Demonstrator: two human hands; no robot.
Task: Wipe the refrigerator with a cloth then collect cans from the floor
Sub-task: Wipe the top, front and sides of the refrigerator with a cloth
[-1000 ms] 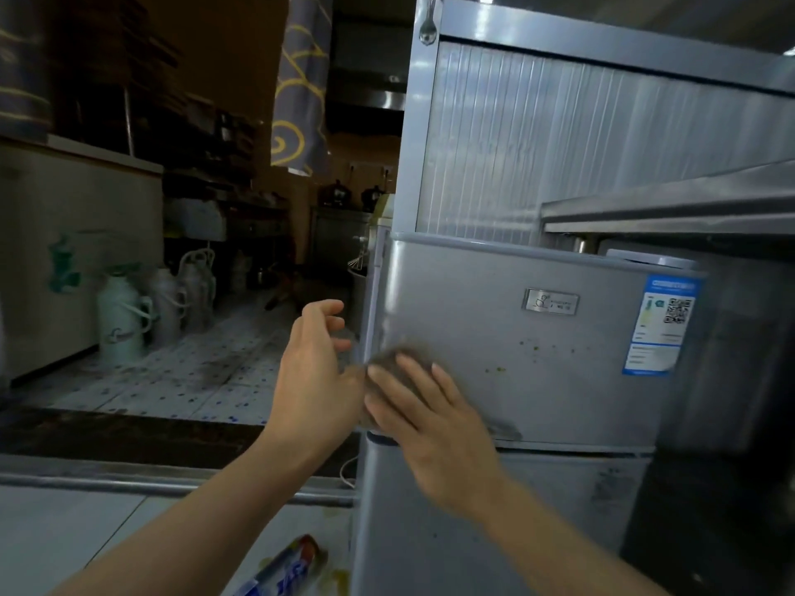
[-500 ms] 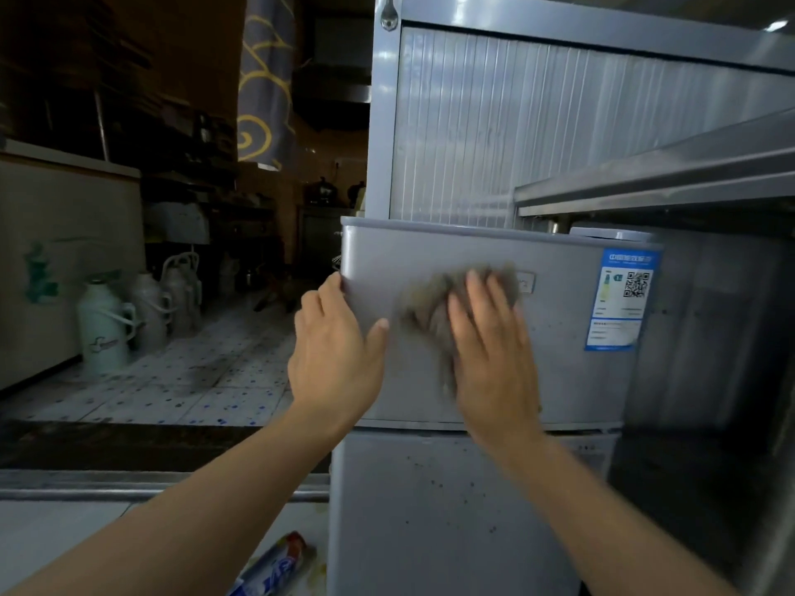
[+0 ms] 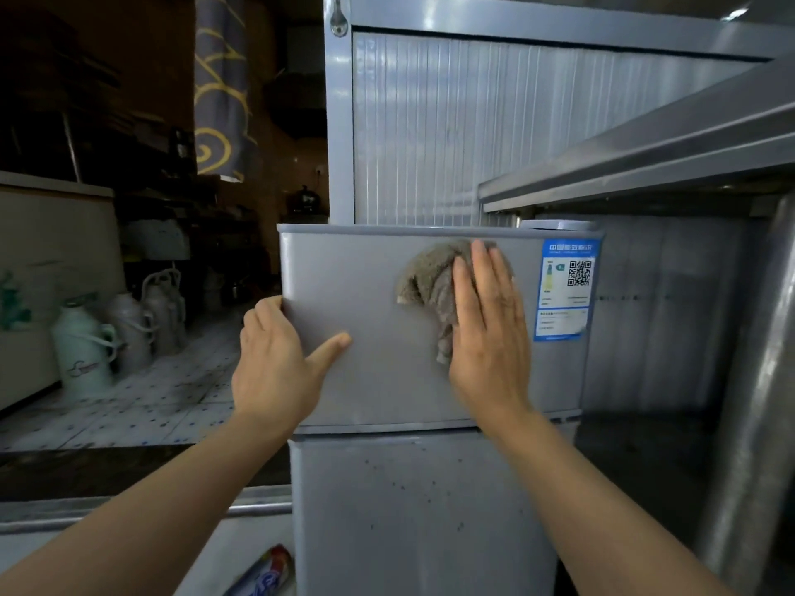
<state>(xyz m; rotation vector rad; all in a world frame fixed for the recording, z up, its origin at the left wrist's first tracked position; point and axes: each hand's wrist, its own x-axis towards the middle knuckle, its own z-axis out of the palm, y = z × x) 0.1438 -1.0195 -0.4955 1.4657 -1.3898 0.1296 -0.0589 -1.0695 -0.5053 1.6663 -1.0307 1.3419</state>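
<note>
A small grey two-door refrigerator (image 3: 370,380) fills the centre of the frame, its doors closed so nothing inside shows. At the left of the frame, pale plastic thermos jugs (image 3: 84,354) stand together on a speckled tiled floor (image 3: 172,402); their contents cannot be seen.

Two bare forearms reach up from the bottom corners of the frame to the upper door. The left hand (image 3: 275,363) grips the door's left edge, fingers curled around the side and the thumb lying straight across the front panel. The right hand (image 3: 488,337) is flat, fingers straight and close together and pointing up, pressing a crumpled grey-brown terry cloth (image 3: 430,286) against the upper right part of the door. The cloth bunches out to the left of the fingers and hangs a little below them.

Just right of that hand, a blue and white energy label with a QR code (image 3: 564,290) is stuck on the door. At the bottom centre of the frame, beside the refrigerator's lower left corner, a red, white and blue drinks can (image 3: 264,574) lies on its side on the ground, partly cut off.
</note>
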